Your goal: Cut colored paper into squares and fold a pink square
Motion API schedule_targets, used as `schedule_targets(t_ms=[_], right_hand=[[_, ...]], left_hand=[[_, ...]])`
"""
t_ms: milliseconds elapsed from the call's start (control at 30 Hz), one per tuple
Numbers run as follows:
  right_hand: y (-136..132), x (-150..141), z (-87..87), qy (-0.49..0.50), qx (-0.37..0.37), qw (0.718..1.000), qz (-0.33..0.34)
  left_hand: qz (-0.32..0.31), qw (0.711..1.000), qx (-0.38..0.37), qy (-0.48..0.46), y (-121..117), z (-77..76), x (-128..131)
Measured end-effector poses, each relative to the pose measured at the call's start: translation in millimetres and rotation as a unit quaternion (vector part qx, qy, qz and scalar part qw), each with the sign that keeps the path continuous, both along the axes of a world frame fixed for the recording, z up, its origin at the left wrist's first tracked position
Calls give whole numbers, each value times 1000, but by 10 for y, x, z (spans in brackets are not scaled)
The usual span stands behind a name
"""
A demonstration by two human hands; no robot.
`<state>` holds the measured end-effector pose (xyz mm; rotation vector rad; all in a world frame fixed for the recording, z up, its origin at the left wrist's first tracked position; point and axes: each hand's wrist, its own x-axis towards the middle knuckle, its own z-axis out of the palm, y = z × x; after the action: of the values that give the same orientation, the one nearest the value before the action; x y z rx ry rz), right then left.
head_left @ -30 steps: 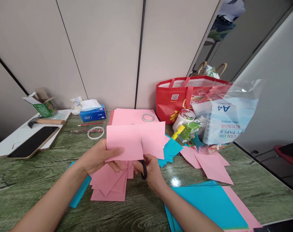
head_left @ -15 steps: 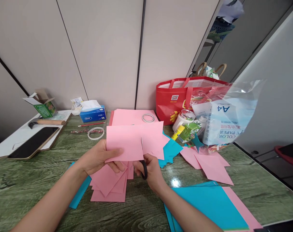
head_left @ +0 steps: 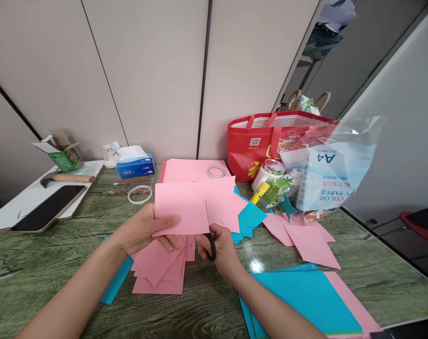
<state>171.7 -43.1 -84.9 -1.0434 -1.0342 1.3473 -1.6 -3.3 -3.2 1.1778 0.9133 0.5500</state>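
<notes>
My left hand (head_left: 152,228) pinches the lower left corner of a pink sheet of paper (head_left: 180,205), thumb on top and fingers beneath. The sheet is held up above the table. In my right hand (head_left: 217,247) is a pair of scissors (head_left: 211,247) with black handles, its fingers closed round the loops. The blades stand at a slit running up from the sheet's lower edge; most of their length is hidden by the paper. Below the sheet lies a loose pile of pink paper squares (head_left: 157,270), with a blue paper strip (head_left: 117,280) to its left.
Blue sheets (head_left: 298,296) lie at the front right, pink pieces (head_left: 311,245) behind them. A red bag (head_left: 245,150), a yellow glue stick (head_left: 259,193) and a plastic A4 paper pack (head_left: 330,174) stand at the back right. At left are a tissue box (head_left: 135,167), a hammer (head_left: 73,178) and a phone (head_left: 50,207).
The right part of the pink sheet has shifted slightly left and down at the cut. Both hands stay almost in place, still holding the paper and the scissors.
</notes>
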Motion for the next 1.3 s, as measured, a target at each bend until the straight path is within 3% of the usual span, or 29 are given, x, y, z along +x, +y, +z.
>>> schedule_targets(t_ms=[267,333,433,567,633,700,800,900,1033,1167,1300], right_hand=[[11,8,-23,2,-2,1000,11],[13,17,-7,10,-2,999,32],[4,13,19,27,-13,996,90],[-43,-38,11,34,0,990,133],[-70,-62,1,23,37,993,109],[-80,-61,2,7,85,996,16],[-47,-10,15,-12,137,976,-167],[13,46,21,-1,149,960,-237],[30,29,24,40,128,980,-149],[-1,-30,25,23,115,992,-51],[15,-25,20,65,60,995,-56]], left_hand=[[-22,999,24,8,16,-30,6],[-2,998,52,24,30,-36,13],[90,987,117,60,58,-25,11],[240,943,203,108,92,17,-36],[310,910,240,132,102,38,-65],[347,893,260,122,102,57,-88],[330,903,266,77,79,90,-111],[269,920,271,87,42,116,-130],[161,950,236,128,10,107,-132],[100,968,199,112,8,80,-100],[101,982,146,66,5,94,-65]])
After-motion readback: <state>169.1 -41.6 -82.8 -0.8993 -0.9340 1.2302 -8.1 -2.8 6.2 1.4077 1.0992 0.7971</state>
